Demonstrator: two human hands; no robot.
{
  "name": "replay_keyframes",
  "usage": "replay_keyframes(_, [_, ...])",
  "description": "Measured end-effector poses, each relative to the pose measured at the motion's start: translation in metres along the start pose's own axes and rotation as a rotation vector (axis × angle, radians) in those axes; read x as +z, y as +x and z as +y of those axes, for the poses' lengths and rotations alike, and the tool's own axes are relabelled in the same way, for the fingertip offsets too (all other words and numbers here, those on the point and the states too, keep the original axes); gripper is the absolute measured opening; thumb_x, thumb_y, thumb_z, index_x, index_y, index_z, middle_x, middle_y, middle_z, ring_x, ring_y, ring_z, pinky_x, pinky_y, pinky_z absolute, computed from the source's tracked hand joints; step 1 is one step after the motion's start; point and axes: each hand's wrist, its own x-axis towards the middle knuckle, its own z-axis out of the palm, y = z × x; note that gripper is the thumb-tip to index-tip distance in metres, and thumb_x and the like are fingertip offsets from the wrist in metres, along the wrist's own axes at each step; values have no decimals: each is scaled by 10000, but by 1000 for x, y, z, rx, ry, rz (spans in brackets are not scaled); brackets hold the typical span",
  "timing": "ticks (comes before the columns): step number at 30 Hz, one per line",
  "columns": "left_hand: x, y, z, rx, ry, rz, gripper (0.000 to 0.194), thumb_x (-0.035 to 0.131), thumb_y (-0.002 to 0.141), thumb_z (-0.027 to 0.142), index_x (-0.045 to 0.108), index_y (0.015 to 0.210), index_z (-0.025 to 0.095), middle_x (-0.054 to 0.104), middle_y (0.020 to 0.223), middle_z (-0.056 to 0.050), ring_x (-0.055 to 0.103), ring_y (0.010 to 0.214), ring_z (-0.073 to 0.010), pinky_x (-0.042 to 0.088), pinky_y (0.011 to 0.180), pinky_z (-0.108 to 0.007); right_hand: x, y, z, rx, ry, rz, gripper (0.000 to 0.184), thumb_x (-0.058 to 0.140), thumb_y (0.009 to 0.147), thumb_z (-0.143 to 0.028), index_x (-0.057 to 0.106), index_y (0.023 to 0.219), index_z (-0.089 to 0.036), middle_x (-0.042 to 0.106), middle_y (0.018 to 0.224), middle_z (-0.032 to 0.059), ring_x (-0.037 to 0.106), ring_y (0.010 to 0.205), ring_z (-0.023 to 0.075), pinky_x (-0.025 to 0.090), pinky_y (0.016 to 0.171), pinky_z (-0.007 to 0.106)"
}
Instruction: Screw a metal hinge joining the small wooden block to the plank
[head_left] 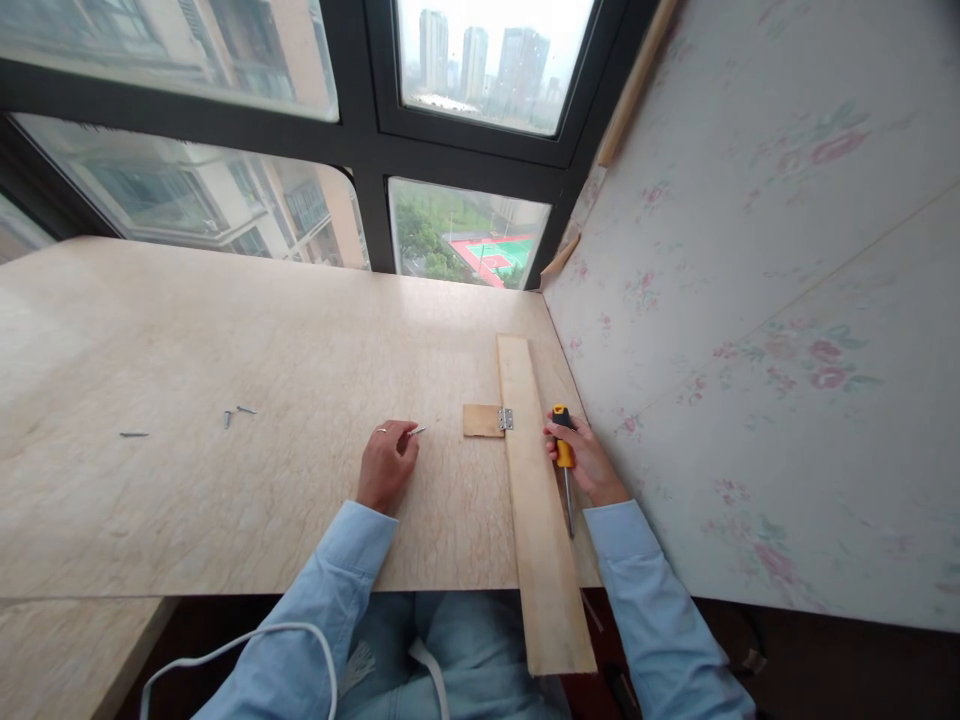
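Observation:
Between the fingertips of my left hand [388, 464] is a small screw [417, 430], its point sticking out to the right. My right hand [586, 458] is closed around the yellow and black handle of a screwdriver [562, 455], whose shaft points down toward me. A long wooden board [538, 510] lies between my hands and juts past the near edge of the sill. To its left a small wooden piece [481, 421] meets it at a metal hinge [506, 419], which lies across the joint.
Several loose screws [227, 419] lie at the left on the marble-look sill [300, 340]. A papered wall [750, 330] rises close on the right. Dark window frames [465, 150] stand at the back. A white cable [247, 632] runs over my left sleeve.

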Motion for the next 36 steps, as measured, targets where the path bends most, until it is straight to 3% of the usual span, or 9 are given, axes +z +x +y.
replay_keyframes(5, [0,-1,6,14,-30,18,173,524,849,204,667,943,179,696,953,-102,651,908,-244,530,844,-391,4,8,-15,-20,38,8,418,822,680,-392,646,1009,-203,701,844,15,653,601,116,532,501,214])
replay_keyframes(11, [2,-1,28,126,7,33,190,522,878,190,662,1007,179,693,1035,-123,630,1027,-268,501,936,-440,10,30,-22,-30,30,-22,429,730,761,-524,641,1029,-201,724,875,52,693,614,153,540,485,240])
replay_keyframes(18, [23,14,57,260,-31,-226,429,644,851,271,561,1260,171,630,1271,-153,560,1219,-295,436,1043,-481,18,42,-8,-9,145,-57,419,690,813,-538,655,1032,-182,725,819,40,692,604,134,534,485,208])
replay_keyframes(24, [50,37,67,326,68,-517,571,710,834,314,523,1362,203,529,1441,-156,358,1430,-359,333,1114,-540,22,38,-10,8,146,-23,436,748,766,-519,667,1021,-174,741,813,40,700,601,135,537,473,192])
replay_keyframes(30, [52,44,60,340,115,-538,446,645,903,316,561,1323,193,551,1418,-146,384,1419,-322,313,1127,-506,21,38,-7,17,155,4,438,747,764,-530,684,997,-164,755,821,60,703,597,134,531,459,178])
replay_keyframes(36, [49,43,53,337,115,-539,473,642,908,321,539,1340,157,547,1421,-153,381,1421,-294,288,1154,-465,22,39,-4,-5,141,33,515,790,701,-561,685,1005,-158,760,825,74,709,596,150,534,459,185])
